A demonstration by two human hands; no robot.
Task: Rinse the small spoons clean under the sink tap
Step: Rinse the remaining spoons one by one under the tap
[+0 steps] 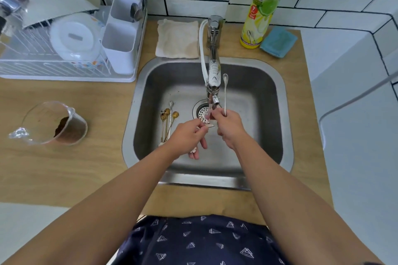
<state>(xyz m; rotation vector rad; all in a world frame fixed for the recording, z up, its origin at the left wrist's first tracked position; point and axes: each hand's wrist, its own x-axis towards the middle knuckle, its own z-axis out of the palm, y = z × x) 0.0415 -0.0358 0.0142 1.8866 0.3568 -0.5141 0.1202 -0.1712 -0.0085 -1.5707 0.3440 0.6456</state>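
White-tiled kitchen, steel sink (277,92) in a wooden desk. Right hand (228,123) pinches a white spoon (225,92) upright beside the tap (212,75); left hand (187,133) holds another under the stream. Unrinsed spoons (169,120) wait near the sink's left wall, likely next.

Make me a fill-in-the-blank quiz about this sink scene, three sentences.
1. The right hand holds a white spoon with its bowl pointing ____.
2. The gold spoons lie in the sink, ____ of the drain.
3. The measuring cup on the counter holds ____ powder.

Missing words: up; left; brown
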